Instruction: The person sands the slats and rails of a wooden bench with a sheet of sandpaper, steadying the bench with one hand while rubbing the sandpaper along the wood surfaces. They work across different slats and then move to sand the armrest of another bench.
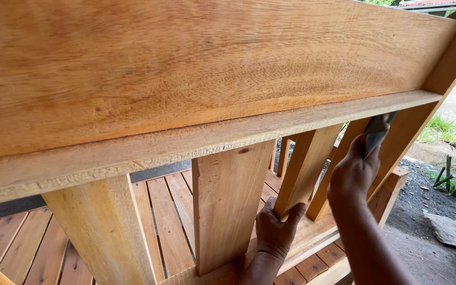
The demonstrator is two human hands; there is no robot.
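I see the top board (196, 68) above upright slats (228, 206); my left hand (276, 228) sits left of my right hand (354, 174), seat planks (170, 221) behind.

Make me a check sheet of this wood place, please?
Surface: slatted deck under a wooden frame.
Job's things: leaning slat; wide top board; upright slats.
Clutter: nothing seen.
Hands: left hand grips the leaning slat's lower end; right hand holds a dark tool near the rail.
Cables: nothing seen.
Surroundings: gravel, grass, flat stone, outdoors.
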